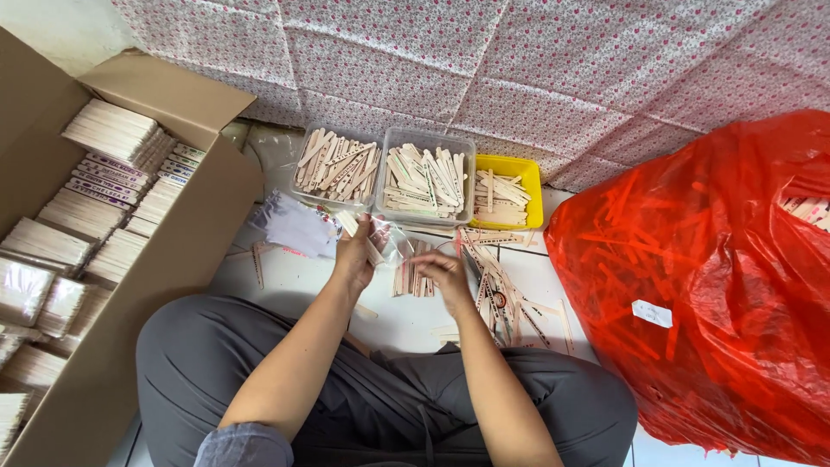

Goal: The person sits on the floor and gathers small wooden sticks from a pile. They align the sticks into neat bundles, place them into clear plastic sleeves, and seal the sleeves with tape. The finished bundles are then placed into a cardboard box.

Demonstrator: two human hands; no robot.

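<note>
My left hand grips the top of a clear plastic bag together with a few flat wooden sticks. My right hand holds the bag's other side, fingers curled around a bundle of wooden sticks standing inside it. Both hands hover just above the white floor in front of my crossed legs in grey trousers. A loose pile of sticks lies right of my right hand.
Two clear tubs and a yellow tub of sticks stand ahead. An open cardboard box with packed stick bundles fills the left. A big red plastic bag of sticks bulges on the right. A patterned cloth lies beyond.
</note>
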